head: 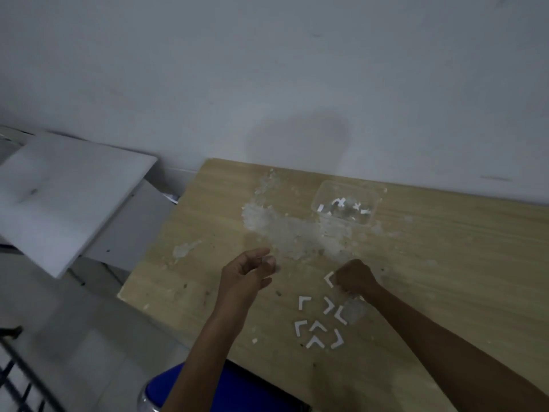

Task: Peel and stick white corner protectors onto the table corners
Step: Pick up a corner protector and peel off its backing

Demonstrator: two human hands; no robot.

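Tub [344, 203] w/ bits in it sits far on table [445, 263], protectors [319, 325] lie near, hands [248, 272] just beyond them, board [65, 197] left of table, chair [237, 391] nearest.

Single head-worn wide-angle view: looks forward and down, tilted, close over the table [430, 263]; wall fills the upper half, floor lower left.
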